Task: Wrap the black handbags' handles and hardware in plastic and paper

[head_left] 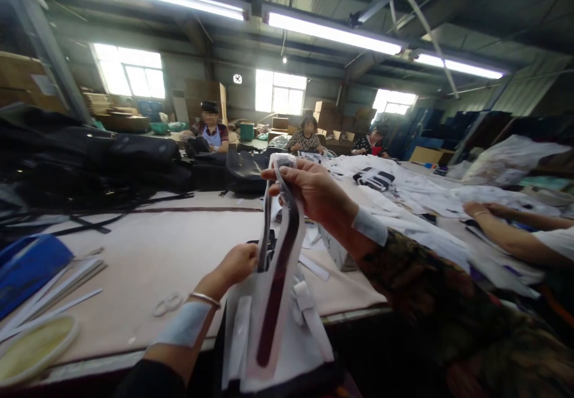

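Observation:
My right hand (309,189) is raised at the centre, thumb and fingers pinched on the top of a long strap (284,254) wrapped in whitish, see-through material. The dark strap hangs down from it in a loop. Lower and to the left, my left hand (242,262) is closed beside the strap's other side, near a dark buckle-like piece; its fingertips are partly hidden, and what they hold is unclear. Below the strap lies a white and black fabric piece (309,338) with white straps, at the table's front edge.
Black bags (112,153) are heaped at the back left. A blue container (33,266), white strips (58,296) and a round yellowish dish (38,347) are at left. White fabric (417,189) and another person's hands (484,213) are at right. Several people sit beyond.

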`<state>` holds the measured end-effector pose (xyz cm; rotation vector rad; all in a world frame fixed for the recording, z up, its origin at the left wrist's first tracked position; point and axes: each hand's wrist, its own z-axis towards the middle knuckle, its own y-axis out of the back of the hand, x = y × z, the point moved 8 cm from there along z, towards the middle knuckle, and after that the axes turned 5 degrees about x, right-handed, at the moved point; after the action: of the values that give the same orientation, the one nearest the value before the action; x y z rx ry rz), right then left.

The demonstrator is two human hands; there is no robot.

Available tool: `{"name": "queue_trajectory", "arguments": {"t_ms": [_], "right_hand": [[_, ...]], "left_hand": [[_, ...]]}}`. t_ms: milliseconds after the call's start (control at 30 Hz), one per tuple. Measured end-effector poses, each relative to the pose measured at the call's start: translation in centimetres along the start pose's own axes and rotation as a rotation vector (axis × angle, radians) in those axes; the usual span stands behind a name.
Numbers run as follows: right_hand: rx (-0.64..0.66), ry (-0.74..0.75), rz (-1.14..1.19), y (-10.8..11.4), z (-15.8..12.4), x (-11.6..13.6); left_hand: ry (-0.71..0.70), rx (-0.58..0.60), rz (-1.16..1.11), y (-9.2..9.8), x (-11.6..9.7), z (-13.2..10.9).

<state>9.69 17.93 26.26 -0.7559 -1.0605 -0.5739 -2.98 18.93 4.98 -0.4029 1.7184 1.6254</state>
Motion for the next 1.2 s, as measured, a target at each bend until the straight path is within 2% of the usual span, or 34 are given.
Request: {"name": "queue_trajectory", "arguments": {"t_ms": [67, 133, 200, 233, 300, 400, 500, 567, 633, 700, 800, 900, 1000, 1100, 1200], "right_hand": [[-0.039, -0.008, -0.031, 0.8, 0.9, -1.2], [-0.051, -0.022, -0.069, 1.2, 1.3, -2.5], [-0.051, -0.036, -0.103, 1.4, 1.5, -3.8], [-0.054, -0.040, -0.116, 1.5, 1.5, -4.4], [-0.076, -0.044, -0.135, 2.0, 1.5, -5.6], [-0.128, -0.036, -0.153, 3.5, 1.7, -6.9], [-0.196, 0.021, -0.163, 5.9, 2.4, -7.2], [-0.234, 0.046, -0.166, 7.7, 2.6, -7.1], [-0.212, -0.018, -0.190, 8.7, 2.3, -7.8], [-0.130, -0.157, -0.249, 8.5, 1.2, -9.4], [0.063, -0.377, -0.329, 6.1, -2.6, -13.0], [0.241, -0.507, -0.335, 2.4, -7.1, -16.5], [0.219, -0.547, -0.353, 1.0, -9.5, -18.4], [0.171, -0.556, -0.417, 1.8, -9.8, -19.0], [0.201, -0.439, -0.637, 3.2, -9.2, -18.0]], "left_hand": [[-0.026, -0.130, -0.104, 3.0, -2.3, -0.6], [-0.087, -0.186, -0.334, 4.9, -5.1, -1.3], [-0.180, -0.085, -0.797, 4.7, -8.3, -1.9], [-0.192, -0.031, -0.954, 4.2, -9.6, -2.2], [-0.119, -0.007, -1.119, 2.7, -10.7, -2.6], [0.055, -0.025, -1.182, -0.1, -9.8, -3.3], [0.163, 0.088, -1.171, -2.9, -8.3, -4.4], [0.213, 0.154, -1.137, -3.9, -7.5, -5.2], [0.252, 0.130, -1.127, -3.6, -6.7, -5.5], [0.278, -0.019, -1.147, -2.1, -5.8, -5.3], [0.265, -0.279, -1.191, 0.7, -4.6, -4.6], [0.215, -0.414, -1.222, 1.9, -4.0, -3.9], [0.197, -0.409, -1.219, 1.3, -3.7, -3.7], [0.209, -0.278, -1.085, 0.5, -3.7, -4.0], [0.245, -0.167, -0.907, 0.4, -3.3, -4.9]]}}
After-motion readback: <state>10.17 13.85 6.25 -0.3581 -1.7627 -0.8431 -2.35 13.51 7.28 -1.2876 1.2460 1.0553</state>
